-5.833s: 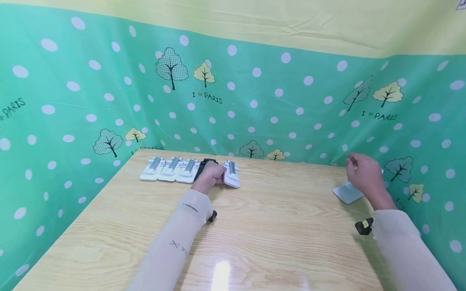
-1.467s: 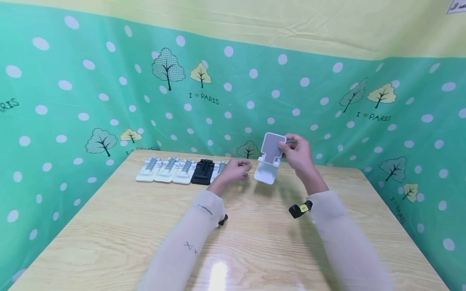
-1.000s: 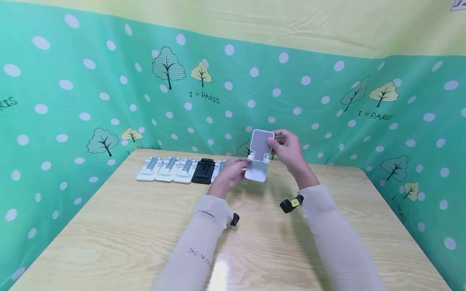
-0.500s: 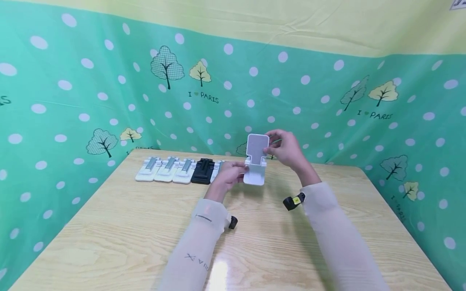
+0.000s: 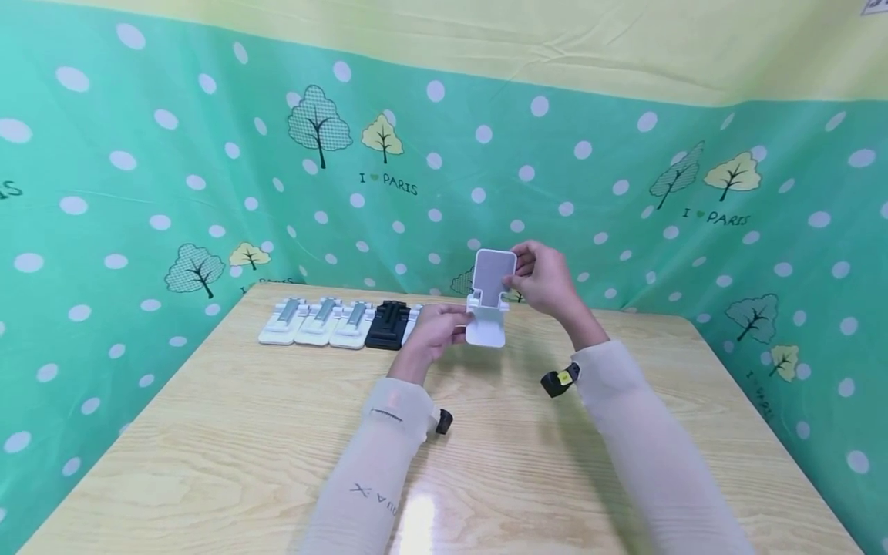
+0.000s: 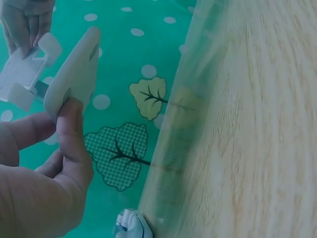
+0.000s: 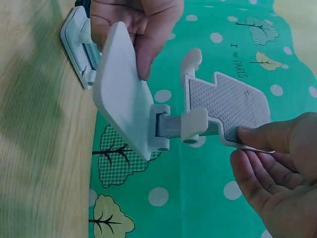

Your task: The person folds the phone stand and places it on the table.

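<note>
A white folding phone stand is held up above the table, unfolded, its grey padded plate facing me in the head view. My left hand pinches the edge of its white base between thumb and fingers. With thumb and fingertips, my right hand grips the side of the padded plate. The right wrist view shows a grey stem and hinge joining base and plate. In the left wrist view the base is nearest, and the left fingers press on it.
Along the table's back left lies a row of folded phone stands: several white ones and a black one. The last white one is partly behind my left hand. A green dotted curtain borders the wooden table.
Earlier the right hand was at the far right with the phone stand, the left at the row. The stand came to the middle; the left hand took its base. Lately it rose slightly.
</note>
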Available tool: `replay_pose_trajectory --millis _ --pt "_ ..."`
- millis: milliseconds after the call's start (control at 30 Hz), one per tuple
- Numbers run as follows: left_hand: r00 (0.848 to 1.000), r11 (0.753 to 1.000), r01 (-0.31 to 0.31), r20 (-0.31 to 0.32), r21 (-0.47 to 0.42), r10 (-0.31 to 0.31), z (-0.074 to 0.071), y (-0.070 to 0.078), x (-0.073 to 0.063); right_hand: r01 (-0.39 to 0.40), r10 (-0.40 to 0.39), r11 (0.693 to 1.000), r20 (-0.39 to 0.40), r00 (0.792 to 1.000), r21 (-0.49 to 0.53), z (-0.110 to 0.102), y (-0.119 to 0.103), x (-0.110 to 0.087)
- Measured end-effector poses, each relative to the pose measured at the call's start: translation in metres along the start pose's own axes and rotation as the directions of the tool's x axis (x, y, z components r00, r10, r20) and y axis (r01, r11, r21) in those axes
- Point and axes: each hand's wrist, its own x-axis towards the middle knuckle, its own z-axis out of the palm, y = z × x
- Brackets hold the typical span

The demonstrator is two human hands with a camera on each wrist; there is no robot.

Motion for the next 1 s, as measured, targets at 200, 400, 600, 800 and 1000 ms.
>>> replay_pose_trajectory --millis 200,400,600,800,1000 --pt "1.000 0.999 0.000 0.003 -0.036 0.001 0.003 0.000 0.002 0.062 -0.062 0.998 -0.078 0.995 0.002 0.004 0.005 0.001" --pt "1.000 0.999 0.001 -0.002 -0.044 -0.001 0.005 0.002 0.001 0.082 -0.081 0.997 -0.115 0.990 0.011 0.007 0.008 0.001" --pt "1.000 0.999 0.005 -0.008 -0.038 -0.005 0.008 0.004 -0.002 0.106 -0.107 0.994 -0.169 0.980 -0.016 0.010 0.009 -0.002" --pt "1.000 0.999 0.011 0.002 -0.034 -0.011 0.009 0.005 -0.004 0.151 -0.156 0.988 -0.228 0.961 -0.039 0.014 0.011 -0.004" --pt "1.000 1.000 0.015 0.000 -0.022 -0.015 0.008 0.005 -0.005 0.178 -0.186 0.982 -0.238 0.953 -0.056 0.016 0.013 -0.004"
